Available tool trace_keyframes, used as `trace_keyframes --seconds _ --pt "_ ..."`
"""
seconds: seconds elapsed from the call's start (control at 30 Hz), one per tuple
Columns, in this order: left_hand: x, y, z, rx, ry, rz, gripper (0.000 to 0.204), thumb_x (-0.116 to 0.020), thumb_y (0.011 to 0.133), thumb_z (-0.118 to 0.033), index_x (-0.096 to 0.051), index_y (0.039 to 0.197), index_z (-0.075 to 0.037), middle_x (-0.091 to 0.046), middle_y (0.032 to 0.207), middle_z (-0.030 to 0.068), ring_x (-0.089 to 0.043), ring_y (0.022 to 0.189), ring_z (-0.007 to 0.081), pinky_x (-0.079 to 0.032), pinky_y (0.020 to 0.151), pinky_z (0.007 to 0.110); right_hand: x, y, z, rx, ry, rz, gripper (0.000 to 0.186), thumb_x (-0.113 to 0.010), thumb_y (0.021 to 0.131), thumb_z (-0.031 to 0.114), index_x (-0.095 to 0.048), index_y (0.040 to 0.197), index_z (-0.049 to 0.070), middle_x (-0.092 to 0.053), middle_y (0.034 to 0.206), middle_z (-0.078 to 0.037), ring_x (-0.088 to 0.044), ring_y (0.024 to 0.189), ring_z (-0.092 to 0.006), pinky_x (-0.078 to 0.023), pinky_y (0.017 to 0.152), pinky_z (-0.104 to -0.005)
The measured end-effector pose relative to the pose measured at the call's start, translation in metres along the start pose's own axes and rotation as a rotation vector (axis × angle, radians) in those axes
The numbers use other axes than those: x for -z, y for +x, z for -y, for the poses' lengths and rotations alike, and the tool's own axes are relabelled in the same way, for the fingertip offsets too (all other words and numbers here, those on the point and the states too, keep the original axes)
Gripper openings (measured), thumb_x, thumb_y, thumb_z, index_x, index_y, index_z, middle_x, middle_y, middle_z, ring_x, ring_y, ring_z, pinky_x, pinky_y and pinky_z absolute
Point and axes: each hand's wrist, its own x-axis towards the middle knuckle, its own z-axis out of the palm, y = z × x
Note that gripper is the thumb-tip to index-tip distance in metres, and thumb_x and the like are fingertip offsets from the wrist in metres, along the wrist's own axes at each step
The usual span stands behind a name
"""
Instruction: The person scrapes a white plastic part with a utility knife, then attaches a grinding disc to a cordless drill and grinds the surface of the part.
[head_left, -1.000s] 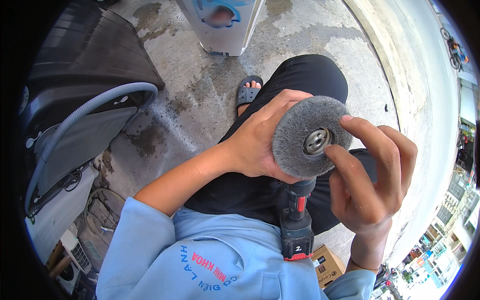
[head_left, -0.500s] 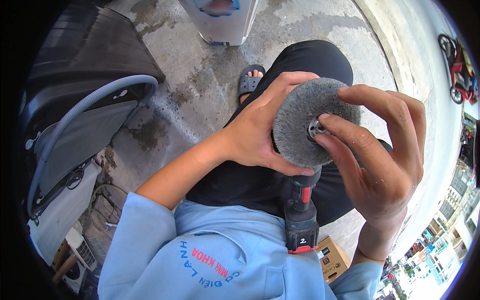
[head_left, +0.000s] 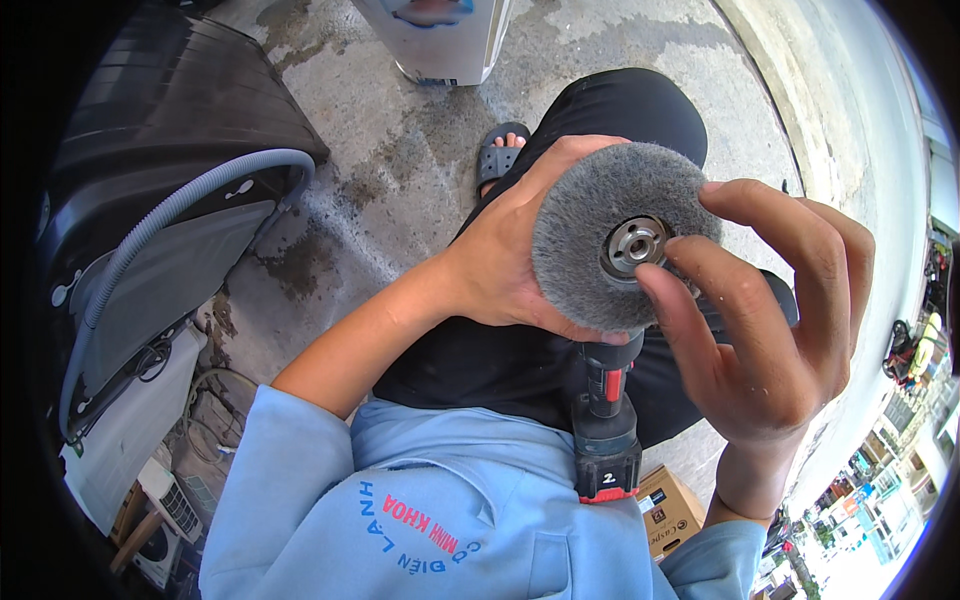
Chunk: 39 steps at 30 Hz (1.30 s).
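Observation:
A cordless angle grinder (head_left: 605, 425) stands over my lap, its battery end towards my body. A round grey fibre polishing disc (head_left: 578, 225) is mounted on its head and faces up. In the disc's centre sits a metal flange nut (head_left: 638, 245). My left hand (head_left: 510, 250) wraps round the grinder head from the left, mostly behind the disc, with the thumb below the disc's near edge. My right hand (head_left: 770, 300) hovers at the disc's right side, fingers apart. Its thumb and one finger are close beside the nut; whether they touch it I cannot tell.
A dark appliance casing (head_left: 180, 130) with a grey corrugated hose (head_left: 140, 235) stands at left. A white appliance (head_left: 440, 45) is ahead on the wet concrete floor (head_left: 350, 130). A cardboard box (head_left: 672, 510) lies near my right side. Farther right is a street.
My right thumb and finger have drawn back right from the nut, leaving it more exposed. The disc has shifted slightly left and up and faces me more fully.

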Motion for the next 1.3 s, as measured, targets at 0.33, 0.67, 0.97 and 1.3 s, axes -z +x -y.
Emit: trace_keyframes --seconds 0.33,0.67,0.97,1.3 --pt "-0.005 -0.001 -0.001 0.129 -0.137 0.024 0.113 -0.101 0.058 -0.034 -0.043 0.149 0.0 -0.045 0.144 0.014 -0.052 0.132 0.0288 -0.045 0.112 0.041 -0.007 0.002 -0.006 0.013 0.117 -0.007 0.034 -0.089 0.061 0.01 -0.081 0.094 0.011 -0.072 0.11 -0.008 -0.065 0.104 -0.0256 -0.054 0.082 -0.0356" --pt "-0.005 -0.002 -0.001 0.168 -0.19 0.019 0.111 -0.1 0.06 -0.04 -0.045 0.147 0.002 -0.045 0.143 0.0149 -0.053 0.131 0.0297 -0.045 0.111 0.041 -0.003 0.008 0.001 0.039 0.044 0.015 0.019 -0.087 0.07 0.015 -0.074 0.081 0.008 -0.072 0.112 -0.009 -0.065 0.105 -0.0282 -0.054 0.085 -0.0378" --pt "-0.008 -0.003 0.002 0.14 -0.233 -0.018 0.111 -0.1 0.061 -0.043 -0.046 0.146 0.003 -0.047 0.14 0.0153 -0.055 0.128 0.0309 -0.047 0.109 0.041 -0.005 -0.008 -0.002 0.0 0.018 0.055 0.046 -0.068 0.06 -0.004 -0.081 0.102 0.01 -0.072 0.116 -0.01 -0.065 0.11 -0.0274 -0.052 0.095 -0.0389" --pt "-0.006 -0.003 -0.001 0.162 -0.158 0.005 0.11 -0.1 0.06 -0.041 -0.047 0.146 0.0 -0.047 0.14 0.0143 -0.055 0.128 0.0295 -0.047 0.109 0.039 -0.007 -0.004 -0.004 0.024 0.077 0.003 0.035 -0.083 0.066 0.002 -0.08 0.099 0.012 -0.073 0.114 -0.007 -0.065 0.107 -0.0261 -0.053 0.09 -0.038"
